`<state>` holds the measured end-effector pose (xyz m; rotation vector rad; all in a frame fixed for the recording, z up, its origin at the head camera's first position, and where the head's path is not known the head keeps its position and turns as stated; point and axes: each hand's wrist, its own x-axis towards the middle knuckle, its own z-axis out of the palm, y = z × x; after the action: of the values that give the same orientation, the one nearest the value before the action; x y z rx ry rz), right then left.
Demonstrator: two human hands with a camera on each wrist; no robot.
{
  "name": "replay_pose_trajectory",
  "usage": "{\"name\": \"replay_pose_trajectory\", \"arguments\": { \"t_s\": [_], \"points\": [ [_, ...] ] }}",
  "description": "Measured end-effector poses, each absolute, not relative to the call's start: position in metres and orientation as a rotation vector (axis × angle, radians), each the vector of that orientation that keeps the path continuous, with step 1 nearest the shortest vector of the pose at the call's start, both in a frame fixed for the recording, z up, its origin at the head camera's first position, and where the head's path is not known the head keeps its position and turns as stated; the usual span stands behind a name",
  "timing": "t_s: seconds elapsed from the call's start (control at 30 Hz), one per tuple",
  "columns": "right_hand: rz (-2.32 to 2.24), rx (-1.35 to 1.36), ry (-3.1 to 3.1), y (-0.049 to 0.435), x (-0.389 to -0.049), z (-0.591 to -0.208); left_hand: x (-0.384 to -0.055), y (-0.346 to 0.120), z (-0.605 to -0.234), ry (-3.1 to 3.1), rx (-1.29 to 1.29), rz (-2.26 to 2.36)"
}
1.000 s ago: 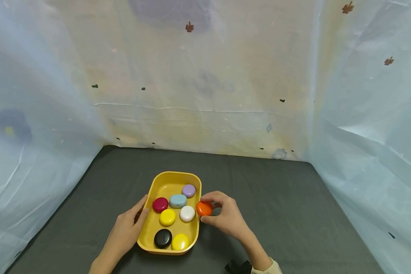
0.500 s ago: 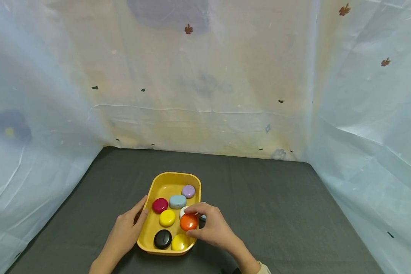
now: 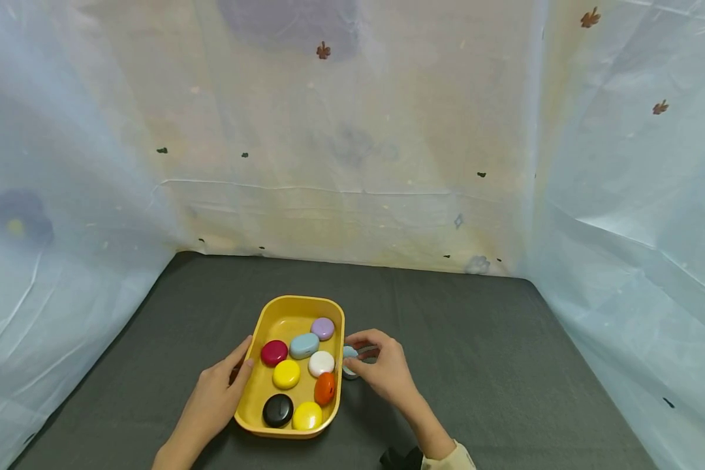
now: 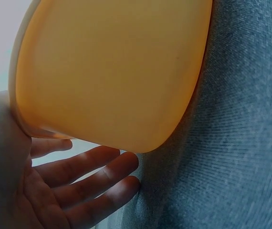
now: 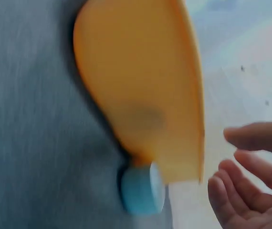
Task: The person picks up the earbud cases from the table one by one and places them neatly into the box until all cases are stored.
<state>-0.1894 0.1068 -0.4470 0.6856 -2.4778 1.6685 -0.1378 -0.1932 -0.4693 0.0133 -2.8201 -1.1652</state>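
A yellow rectangular tray (image 3: 288,320) holds several glossy rounded pieces. Inside it, an orange piece (image 3: 325,389) is tilted near the right wall, below a white piece (image 3: 321,364). My left hand (image 3: 214,395) touches the tray's left side with thumb and fingers extended; in the left wrist view its relaxed fingers lie beside the outer wall. My right hand (image 3: 388,370) is just right of the tray, with nothing between thumb and fingers. A light blue round piece (image 5: 143,188) stands on the cloth against the tray's outer wall, apart from that hand in the right wrist view.
The tray also bears a purple (image 3: 322,328), a light blue oval (image 3: 303,346), a dark red (image 3: 274,353), a black (image 3: 278,410) and two yellow pieces. Dark grey cloth (image 3: 476,365) covers the table. Pale patterned sheeting (image 3: 352,130) surrounds it at the back and sides.
My right hand carried the orange piece leftward over the tray and let it go inside, then drew back right beside the light blue round piece. My left hand stayed at the tray.
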Motion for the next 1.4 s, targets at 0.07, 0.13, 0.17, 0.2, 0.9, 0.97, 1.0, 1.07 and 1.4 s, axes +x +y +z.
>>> {"name": "replay_pose_trajectory", "arguments": {
  "t_s": [0.07,0.13,0.17,0.2,0.9,0.97,1.0,1.07,1.4],
  "points": [
    [1.625,0.615,-2.518,0.114,-0.194,-0.451,-0.138,-0.193,-0.469,-2.819,0.009,-1.165],
    [1.597,0.546,-2.571,0.120,-0.198,-0.455,-0.138,-0.192,-0.469,-2.820,0.007,-1.169],
    [1.581,0.521,-2.607,0.122,-0.200,-0.458,-0.138,-0.192,-0.469,-2.820,0.008,-1.168],
    [1.571,0.504,-2.644,0.124,-0.202,-0.460,-0.138,-0.193,-0.469,-2.821,0.011,-1.168],
    [1.637,0.636,-2.812,0.119,-0.208,-0.477,-0.138,-0.194,-0.469,-2.842,0.035,-1.184],
    [1.626,0.640,-2.817,0.118,-0.209,-0.477,-0.138,-0.194,-0.470,-2.838,0.033,-1.179],
    [1.619,0.642,-2.819,0.118,-0.209,-0.477,-0.138,-0.194,-0.470,-2.836,0.033,-1.178],
    [1.599,0.646,-2.820,0.117,-0.210,-0.478,-0.138,-0.194,-0.470,-2.834,0.033,-1.175],
    [1.562,0.636,-2.812,0.116,-0.213,-0.482,-0.139,-0.194,-0.470,-2.849,0.041,-1.184]
  ]
}}
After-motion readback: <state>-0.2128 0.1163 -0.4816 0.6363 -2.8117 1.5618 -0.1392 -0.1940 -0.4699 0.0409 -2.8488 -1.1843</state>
